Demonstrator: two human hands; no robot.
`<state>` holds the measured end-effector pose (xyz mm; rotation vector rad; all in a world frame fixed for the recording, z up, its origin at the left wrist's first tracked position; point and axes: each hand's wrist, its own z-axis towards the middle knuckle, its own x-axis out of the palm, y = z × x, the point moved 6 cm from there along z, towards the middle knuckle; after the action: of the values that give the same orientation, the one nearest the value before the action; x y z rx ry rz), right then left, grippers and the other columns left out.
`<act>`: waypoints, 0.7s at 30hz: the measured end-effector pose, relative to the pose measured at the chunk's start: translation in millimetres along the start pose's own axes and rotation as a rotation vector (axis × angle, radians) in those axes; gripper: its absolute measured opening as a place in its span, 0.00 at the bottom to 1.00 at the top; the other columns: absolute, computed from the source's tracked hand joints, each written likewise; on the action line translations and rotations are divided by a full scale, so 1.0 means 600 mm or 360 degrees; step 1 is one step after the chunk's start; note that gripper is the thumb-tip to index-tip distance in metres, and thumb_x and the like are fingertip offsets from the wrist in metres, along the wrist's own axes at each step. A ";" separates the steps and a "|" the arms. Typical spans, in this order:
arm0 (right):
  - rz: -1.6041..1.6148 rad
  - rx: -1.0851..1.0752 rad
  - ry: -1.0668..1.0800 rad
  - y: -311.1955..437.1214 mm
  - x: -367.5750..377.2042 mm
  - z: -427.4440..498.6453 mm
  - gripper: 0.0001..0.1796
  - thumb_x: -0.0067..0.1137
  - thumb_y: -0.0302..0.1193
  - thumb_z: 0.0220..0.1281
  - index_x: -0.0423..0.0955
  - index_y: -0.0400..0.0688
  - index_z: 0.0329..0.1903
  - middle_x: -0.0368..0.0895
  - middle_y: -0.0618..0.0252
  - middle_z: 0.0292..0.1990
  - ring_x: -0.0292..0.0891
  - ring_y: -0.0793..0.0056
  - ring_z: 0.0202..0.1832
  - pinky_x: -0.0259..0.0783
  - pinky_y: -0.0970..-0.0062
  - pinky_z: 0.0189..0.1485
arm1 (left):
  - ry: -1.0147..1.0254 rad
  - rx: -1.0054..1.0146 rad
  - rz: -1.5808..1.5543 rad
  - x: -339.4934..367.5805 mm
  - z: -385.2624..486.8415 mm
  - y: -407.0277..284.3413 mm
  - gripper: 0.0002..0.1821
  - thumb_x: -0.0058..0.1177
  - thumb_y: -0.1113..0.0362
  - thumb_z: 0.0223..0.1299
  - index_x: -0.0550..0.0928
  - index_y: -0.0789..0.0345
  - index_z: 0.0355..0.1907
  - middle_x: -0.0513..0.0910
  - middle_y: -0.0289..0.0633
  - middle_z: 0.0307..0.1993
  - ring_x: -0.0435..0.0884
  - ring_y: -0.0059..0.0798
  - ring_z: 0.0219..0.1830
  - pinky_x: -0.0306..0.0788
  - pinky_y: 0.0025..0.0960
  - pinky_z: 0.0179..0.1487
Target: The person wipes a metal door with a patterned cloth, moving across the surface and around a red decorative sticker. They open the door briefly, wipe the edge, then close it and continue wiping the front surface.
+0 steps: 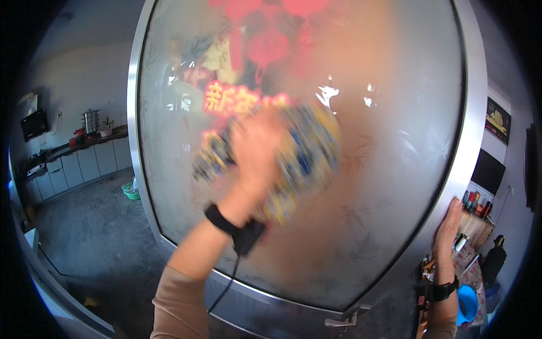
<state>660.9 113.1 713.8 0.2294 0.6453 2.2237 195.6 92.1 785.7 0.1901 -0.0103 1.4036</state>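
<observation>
Before me is a door with a frosted glass pane [381, 237] in a shiny metal frame [470, 127]. My left hand [258, 148] presses a patterned blue, yellow and white cloth [309, 144] flat on the pane. Hand and cloth are both blurred. Part of a red and yellow sticker [230, 98] with writing shows just above the cloth, which covers the rest. My right hand [448, 226] holds the door frame's right edge; some of its fingers are hidden. A black strap with a small device [247, 237] and a cable is on my left wrist.
A metal door handle [341, 321] juts out at the bottom. Left of the door, a kitchen counter [80, 146] runs along the wall, and a green basin [132, 191] stands on the floor. At right are a blue bucket [467, 304], a cluttered table [470, 267] and a television [488, 171].
</observation>
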 end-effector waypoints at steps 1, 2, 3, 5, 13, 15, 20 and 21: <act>0.0160 0.0003 0.0011 0.016 0.002 -0.005 0.30 0.34 0.45 0.69 0.61 0.29 0.57 0.69 0.49 0.51 0.63 0.64 0.53 0.54 0.72 0.60 | 0.0422 -0.0007 -0.0054 0.008 -0.047 -0.077 0.10 0.49 0.68 0.39 0.77 0.60 0.31 0.76 0.41 0.42 0.74 0.37 0.46 0.66 0.40 0.47; 0.0156 0.0034 -0.0012 0.030 0.008 -0.013 0.30 0.34 0.45 0.69 0.61 0.29 0.57 0.70 0.50 0.50 0.63 0.64 0.53 0.54 0.72 0.59 | 0.0274 0.0349 -0.0288 -0.029 -0.083 -0.144 0.11 0.51 0.66 0.41 0.77 0.59 0.33 0.76 0.42 0.44 0.75 0.36 0.46 0.67 0.42 0.47; 0.0234 -0.0007 -0.0025 0.045 0.015 -0.016 0.30 0.34 0.46 0.69 0.61 0.29 0.57 0.70 0.50 0.50 0.63 0.64 0.52 0.55 0.72 0.59 | 0.0088 0.0710 -0.0505 -0.052 -0.104 -0.184 0.12 0.53 0.64 0.43 0.78 0.58 0.35 0.76 0.43 0.46 0.75 0.36 0.45 0.68 0.44 0.47; 0.0290 -0.0093 0.0016 0.067 0.033 -0.012 0.30 0.34 0.45 0.70 0.58 0.29 0.58 0.68 0.49 0.51 0.63 0.63 0.52 0.55 0.72 0.59 | 0.0127 0.0896 -0.0586 -0.038 -0.105 -0.218 0.12 0.53 0.64 0.43 0.77 0.56 0.35 0.76 0.41 0.46 0.74 0.34 0.47 0.66 0.47 0.50; 0.0468 0.0004 0.0078 0.049 0.066 -0.002 0.25 0.35 0.37 0.71 0.56 0.29 0.59 0.68 0.54 0.49 0.63 0.70 0.50 0.56 0.76 0.57 | -0.0341 -0.0164 -0.0144 0.014 0.154 -0.009 0.22 0.58 0.66 0.38 0.75 0.61 0.44 0.74 0.39 0.46 0.69 0.40 0.51 0.62 0.38 0.49; 0.0532 -0.0033 0.0055 0.042 0.069 0.000 0.24 0.35 0.35 0.71 0.56 0.29 0.59 0.68 0.55 0.49 0.63 0.71 0.50 0.56 0.77 0.57 | -0.0330 -0.0431 -0.0127 0.022 0.169 0.014 0.28 0.59 0.73 0.30 0.75 0.60 0.44 0.72 0.38 0.47 0.67 0.37 0.53 0.59 0.38 0.51; 0.0579 -0.0039 0.0011 0.040 0.083 0.002 0.23 0.35 0.35 0.70 0.57 0.29 0.58 0.68 0.53 0.50 0.63 0.69 0.50 0.57 0.74 0.56 | -0.0274 -0.0326 -0.0096 0.021 0.121 -0.025 0.29 0.51 0.80 0.29 0.73 0.64 0.44 0.72 0.43 0.48 0.67 0.40 0.55 0.57 0.40 0.54; 0.0513 -0.0039 -0.0026 0.042 0.085 0.003 0.23 0.36 0.36 0.70 0.57 0.29 0.58 0.68 0.52 0.50 0.64 0.68 0.50 0.57 0.74 0.56 | -0.0247 -0.0251 -0.0119 0.021 0.104 -0.039 0.30 0.52 0.80 0.28 0.73 0.63 0.45 0.71 0.42 0.49 0.66 0.39 0.56 0.57 0.42 0.55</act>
<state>611.0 137.3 726.2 0.3596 0.6055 2.5331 227.2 92.1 845.5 0.1659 -0.2392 1.3042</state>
